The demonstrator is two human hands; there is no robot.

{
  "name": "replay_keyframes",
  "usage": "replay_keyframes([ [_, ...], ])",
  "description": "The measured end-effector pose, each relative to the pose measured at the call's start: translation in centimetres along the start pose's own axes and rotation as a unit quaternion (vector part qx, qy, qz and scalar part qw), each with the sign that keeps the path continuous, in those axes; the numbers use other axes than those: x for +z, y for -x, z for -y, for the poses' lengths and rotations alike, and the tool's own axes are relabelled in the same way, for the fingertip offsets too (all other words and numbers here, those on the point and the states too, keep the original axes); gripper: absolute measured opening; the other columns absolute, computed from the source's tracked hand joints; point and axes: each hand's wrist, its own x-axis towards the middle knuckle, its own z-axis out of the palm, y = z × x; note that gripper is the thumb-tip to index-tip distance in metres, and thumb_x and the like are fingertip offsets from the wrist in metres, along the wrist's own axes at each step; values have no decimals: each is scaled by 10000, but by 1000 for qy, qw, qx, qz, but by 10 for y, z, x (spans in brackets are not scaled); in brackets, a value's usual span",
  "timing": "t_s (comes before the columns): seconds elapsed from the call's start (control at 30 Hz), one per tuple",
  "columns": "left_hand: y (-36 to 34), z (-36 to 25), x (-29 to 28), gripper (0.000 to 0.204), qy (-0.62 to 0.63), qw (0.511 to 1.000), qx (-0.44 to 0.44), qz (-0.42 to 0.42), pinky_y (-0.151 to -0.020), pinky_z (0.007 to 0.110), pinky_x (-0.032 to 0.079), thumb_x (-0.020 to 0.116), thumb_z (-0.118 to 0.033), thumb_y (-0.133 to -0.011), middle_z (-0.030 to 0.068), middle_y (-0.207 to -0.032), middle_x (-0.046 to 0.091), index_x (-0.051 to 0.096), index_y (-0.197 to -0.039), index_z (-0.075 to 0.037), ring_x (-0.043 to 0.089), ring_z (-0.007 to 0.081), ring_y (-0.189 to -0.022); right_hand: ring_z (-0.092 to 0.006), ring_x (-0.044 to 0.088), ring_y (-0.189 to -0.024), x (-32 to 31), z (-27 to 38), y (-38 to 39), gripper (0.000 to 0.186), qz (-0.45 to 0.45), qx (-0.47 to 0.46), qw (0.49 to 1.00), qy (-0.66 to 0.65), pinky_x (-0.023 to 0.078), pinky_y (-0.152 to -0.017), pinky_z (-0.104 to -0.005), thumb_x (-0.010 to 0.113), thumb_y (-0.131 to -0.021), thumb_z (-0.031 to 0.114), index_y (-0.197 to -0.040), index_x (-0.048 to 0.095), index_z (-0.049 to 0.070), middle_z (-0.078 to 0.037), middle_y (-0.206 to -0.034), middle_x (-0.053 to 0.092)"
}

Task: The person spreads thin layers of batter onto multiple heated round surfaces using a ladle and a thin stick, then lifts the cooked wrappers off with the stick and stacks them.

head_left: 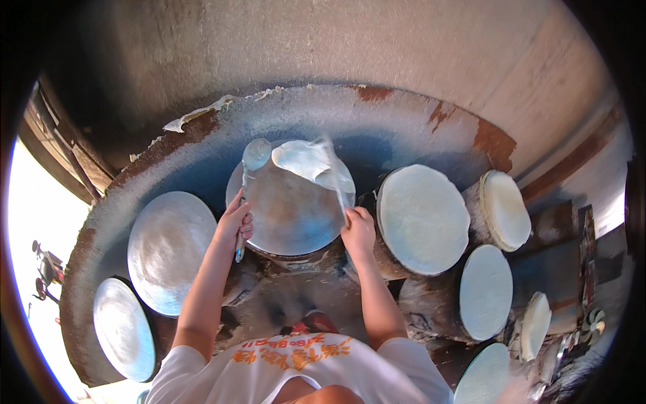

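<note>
A long metal ladle (pixel 257 154) is gripped by the left hand (pixel 243 221), with the fingers wrapped about its handle. Its round bowl is held over the far left edge of the middle griddle (pixel 282 209). By the right hand (pixel 359 231) a thin-handled tool (pixel 339 192) is gripped, the fingers closed around its near end; the far end is blurred, and its exact shape cannot be told. White batter (pixel 299 157) is spread in an uneven patch on the far part of the middle griddle, and is met at its right side by the blurred tool. The near part of that round plate is left bare.

To the left, a large griddle (pixel 171 252) and, nearer, a smaller griddle (pixel 123 330) are seen without batter. To the right, a broad pale round sheet (pixel 424 219) is placed just beside the right hand, and a smaller round sheet (pixel 486 293) is set nearer and farther right. At the far right, a stack of pale rounds (pixel 506 210) is tilted in view. The plates are backed by a curved metal surround (pixel 323 111), marked with rust along its far edge
</note>
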Motion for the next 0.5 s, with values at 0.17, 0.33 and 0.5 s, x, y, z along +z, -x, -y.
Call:
replay_keyframes([
  [0.17, 11, 9, 21, 575, 93, 995, 1, -36, -397, 197, 284, 492, -154, -951, -28, -596, 339, 249, -1445, -322, 330, 62, -449, -356, 583, -903, 27, -12, -21, 270, 48, -41, 998, -24, 485, -807, -408, 591, -708, 17, -973, 648, 15, -152, -998, 589],
  [0.33, 19, 22, 50, 539, 156, 985, 26, -61, -395, 197, 283, 483, -155, -956, -28, -606, 347, 289, -1426, -334, 326, 63, -451, -357, 569, -942, 48, 2, -57, 282, 120, -91, 988, -42, 480, -819, -409, 567, -741, 30, -1013, 638, 21, -155, -983, 585],
  [0.5, 40, 43, 66, 541, 182, 974, 80, -106, -379, 196, 276, 487, -160, -959, -27, -610, 343, 275, -1427, -331, 314, 59, -438, -316, 572, -940, 7, -23, -60, 337, 146, -165, 963, -155, 478, -810, -397, 587, -693, 34, -1021, 654, 59, -117, -970, 600],
])
